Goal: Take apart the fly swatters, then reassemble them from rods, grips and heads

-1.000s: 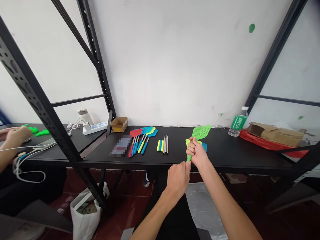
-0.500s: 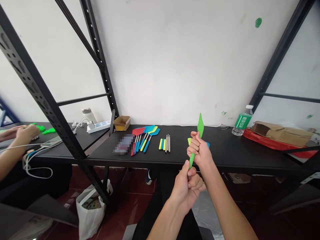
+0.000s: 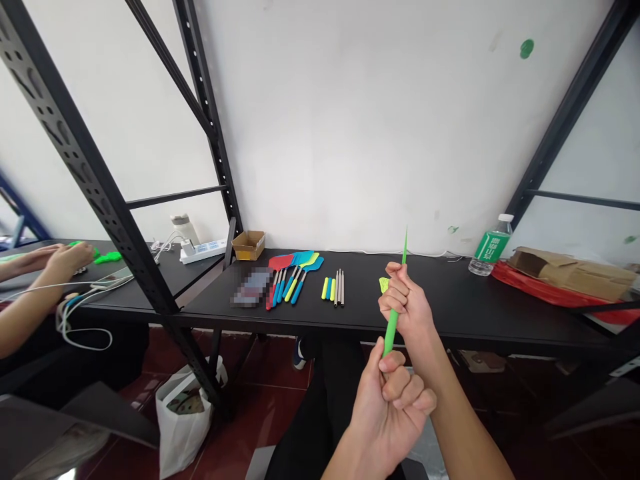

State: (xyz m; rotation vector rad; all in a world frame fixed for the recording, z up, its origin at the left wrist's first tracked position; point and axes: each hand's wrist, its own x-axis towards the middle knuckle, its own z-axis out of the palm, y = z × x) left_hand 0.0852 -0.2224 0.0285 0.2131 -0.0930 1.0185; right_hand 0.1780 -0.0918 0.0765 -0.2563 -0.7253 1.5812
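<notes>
A green spatula (image 3: 391,328) is held up in front of me over the table's front edge. My right hand (image 3: 406,300) is closed around its upper shaft, just below the blade. Lower down, my left hand (image 3: 395,393) grips the bottom end of the handle, fingers curled. The thin blade is turned edge-on to me. Behind my right hand, part of a yellow slotted piece (image 3: 384,285) shows on the table; the rest of it is hidden.
Assembled spatulas (image 3: 295,273) in red, blue and yellow lie left of centre. Beside them are short coloured handles (image 3: 329,289) and metal rods (image 3: 339,288). A small cardboard box (image 3: 249,247), water bottle (image 3: 491,245) and red bag (image 3: 520,283) stand further out. Another person's hands (image 3: 65,259) work at far left.
The spatula has turned about its length, so its blade goes from broadside to edge-on. My left hand has moved down and right along with the handle, showing more green between my hands.
</notes>
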